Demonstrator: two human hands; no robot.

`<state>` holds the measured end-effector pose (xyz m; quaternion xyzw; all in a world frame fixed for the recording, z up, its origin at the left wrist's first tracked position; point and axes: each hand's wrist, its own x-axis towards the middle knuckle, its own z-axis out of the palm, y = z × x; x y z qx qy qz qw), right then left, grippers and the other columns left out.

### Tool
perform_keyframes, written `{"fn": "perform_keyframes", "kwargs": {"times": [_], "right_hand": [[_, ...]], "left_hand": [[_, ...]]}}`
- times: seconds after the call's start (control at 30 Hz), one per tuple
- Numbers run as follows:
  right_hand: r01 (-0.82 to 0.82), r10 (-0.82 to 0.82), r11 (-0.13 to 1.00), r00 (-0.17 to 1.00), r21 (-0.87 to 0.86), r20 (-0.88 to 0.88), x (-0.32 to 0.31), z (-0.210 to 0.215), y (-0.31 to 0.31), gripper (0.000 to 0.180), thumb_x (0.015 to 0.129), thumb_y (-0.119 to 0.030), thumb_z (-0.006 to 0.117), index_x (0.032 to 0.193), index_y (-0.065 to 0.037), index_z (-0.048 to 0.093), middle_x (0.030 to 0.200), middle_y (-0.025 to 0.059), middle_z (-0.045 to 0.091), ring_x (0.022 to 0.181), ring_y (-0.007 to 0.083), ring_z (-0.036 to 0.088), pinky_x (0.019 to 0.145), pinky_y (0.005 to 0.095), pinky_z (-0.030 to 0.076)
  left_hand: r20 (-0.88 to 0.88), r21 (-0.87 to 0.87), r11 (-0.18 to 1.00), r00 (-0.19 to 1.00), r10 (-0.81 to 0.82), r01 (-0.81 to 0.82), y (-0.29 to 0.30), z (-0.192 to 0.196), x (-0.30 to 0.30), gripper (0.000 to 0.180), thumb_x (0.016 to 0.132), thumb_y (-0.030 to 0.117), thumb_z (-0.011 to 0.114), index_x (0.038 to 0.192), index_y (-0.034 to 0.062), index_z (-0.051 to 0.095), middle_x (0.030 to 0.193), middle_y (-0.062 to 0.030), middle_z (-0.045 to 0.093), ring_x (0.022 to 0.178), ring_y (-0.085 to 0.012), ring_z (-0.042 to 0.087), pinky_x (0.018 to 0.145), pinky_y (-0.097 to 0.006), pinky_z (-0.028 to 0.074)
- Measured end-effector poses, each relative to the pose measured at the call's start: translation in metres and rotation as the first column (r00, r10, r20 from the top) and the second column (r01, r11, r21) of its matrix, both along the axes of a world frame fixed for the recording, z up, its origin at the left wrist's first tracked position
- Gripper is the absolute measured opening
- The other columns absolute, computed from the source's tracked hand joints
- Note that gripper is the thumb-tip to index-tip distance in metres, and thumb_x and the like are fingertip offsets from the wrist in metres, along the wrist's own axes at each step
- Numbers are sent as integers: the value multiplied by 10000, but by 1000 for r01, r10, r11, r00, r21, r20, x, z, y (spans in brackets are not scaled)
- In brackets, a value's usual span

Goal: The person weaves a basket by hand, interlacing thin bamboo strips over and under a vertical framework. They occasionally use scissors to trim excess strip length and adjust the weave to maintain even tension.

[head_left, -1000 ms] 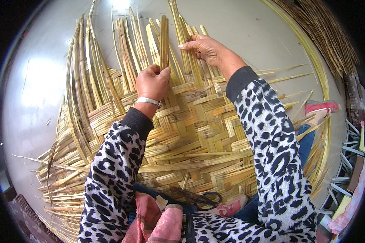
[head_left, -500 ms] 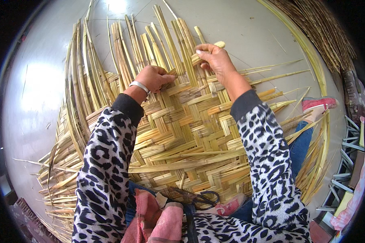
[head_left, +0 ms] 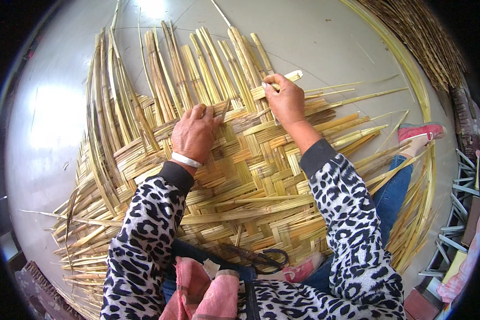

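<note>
A half-woven mat (head_left: 250, 176) of flat yellow reed strips lies on the grey floor, with loose strip ends fanning out at the far side. My left hand (head_left: 194, 133) presses flat on the woven edge, fingers spread over the strips. My right hand (head_left: 284, 98) pinches one pale reed strip (head_left: 292, 76) at the mat's far edge, holding it across the upright strips. Both my sleeves have a black and white leopard print, and a silver bangle sits on my left wrist.
Black-handled scissors (head_left: 261, 258) lie on the mat near my lap. My leg in blue jeans and a red shoe (head_left: 421, 133) stretches to the right. A bundle of dark reeds (head_left: 426, 42) lies at the upper right. Long thin strips (head_left: 410, 69) curve along the right.
The upright strips that my right hand held raised now lie flat. My right hand has moved down to the mat's edge and pinches a crosswise strip. My left hand opened flat on the weave.
</note>
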<state>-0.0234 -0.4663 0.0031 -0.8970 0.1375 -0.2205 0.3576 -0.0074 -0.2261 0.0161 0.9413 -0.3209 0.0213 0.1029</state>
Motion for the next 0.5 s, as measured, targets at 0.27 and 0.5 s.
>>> {"fn": "perform_keyframes", "kwargs": {"times": [0.27,0.5], "right_hand": [[79,101,836,951,542,-293,4,8,-20,200,923,-70,598,1111,-66,665,839,22,675,670,89,611,609,231,516],[-36,216,390,975,920,-53,-16,28,-39,338,897,24,484,1222,-24,567,1042,57,641,876,122,610,778,249,529]], "left_hand": [[-8,111,980,986,-166,166,1,21,6,283,955,288,565,1133,75,620,1088,-119,594,1007,-306,593,822,-414,519],[-197,-363,930,971,-139,59,-78,24,16,350,877,155,639,1205,37,618,1224,-140,607,990,-340,637,903,-393,535]]}}
